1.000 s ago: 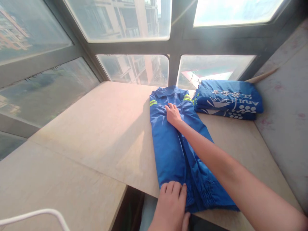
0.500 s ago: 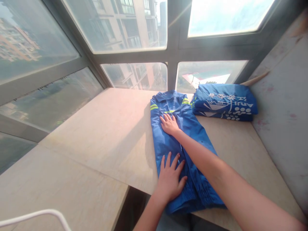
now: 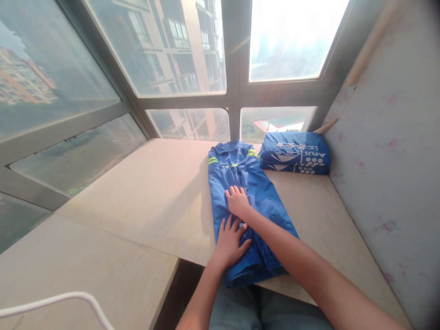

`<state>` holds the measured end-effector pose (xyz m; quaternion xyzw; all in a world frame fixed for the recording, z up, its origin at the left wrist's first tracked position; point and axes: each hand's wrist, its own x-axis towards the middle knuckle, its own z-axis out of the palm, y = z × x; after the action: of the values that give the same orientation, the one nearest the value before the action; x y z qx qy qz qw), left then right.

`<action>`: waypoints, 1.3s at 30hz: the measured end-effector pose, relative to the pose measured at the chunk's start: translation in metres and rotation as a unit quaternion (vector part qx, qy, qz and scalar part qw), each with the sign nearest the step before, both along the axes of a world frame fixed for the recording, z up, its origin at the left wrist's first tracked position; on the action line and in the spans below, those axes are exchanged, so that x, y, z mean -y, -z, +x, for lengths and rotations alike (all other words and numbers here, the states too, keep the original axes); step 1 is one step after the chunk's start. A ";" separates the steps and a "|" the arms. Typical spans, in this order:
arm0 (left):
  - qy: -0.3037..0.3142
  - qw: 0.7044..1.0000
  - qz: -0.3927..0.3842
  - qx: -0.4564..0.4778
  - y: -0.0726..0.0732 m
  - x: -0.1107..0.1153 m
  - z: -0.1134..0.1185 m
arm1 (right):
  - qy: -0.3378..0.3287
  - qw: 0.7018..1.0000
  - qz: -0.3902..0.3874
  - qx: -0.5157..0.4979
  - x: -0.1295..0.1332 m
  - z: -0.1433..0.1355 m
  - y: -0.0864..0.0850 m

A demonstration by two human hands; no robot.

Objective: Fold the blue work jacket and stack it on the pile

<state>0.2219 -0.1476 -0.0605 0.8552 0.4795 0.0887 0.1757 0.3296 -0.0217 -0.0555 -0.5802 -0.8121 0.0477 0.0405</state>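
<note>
A blue work jacket point(image 3: 271, 208) with yellow-green stripes lies lengthwise on the light tabletop, its collar toward the window and its gathered hem at the near edge. My left hand point(image 3: 231, 243) rests on the lower part of the jacket, fingers spread. Just beyond it, my right hand point(image 3: 237, 200) lies on the middle of the cloth, palm down with fingers stretched out. Neither hand grips anything. My right forearm crosses over the jacket's lower right side and hides part of it.
Folded blue garments point(image 3: 295, 153) with white lettering are stacked at the back right, near the papered wall point(image 3: 388, 174). Windows rise behind the tabletop point(image 3: 154, 183). A white cable or tube point(image 3: 68, 295) curves at the lower left, near a dark gap.
My right hand has slid down the jacket from near the chest toward my left hand. My left hand stays on the lower part. The view has shifted a little.
</note>
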 end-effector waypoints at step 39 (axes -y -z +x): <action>0.029 0.993 0.110 -0.011 -0.029 -0.025 0.008 | -0.090 0.938 0.289 -0.168 0.266 0.044 0.044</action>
<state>0.2295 -0.1222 -0.0310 0.8837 0.4439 0.1266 0.0778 0.3733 -0.2878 -0.0999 -0.4519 -0.8208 -0.0885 0.3379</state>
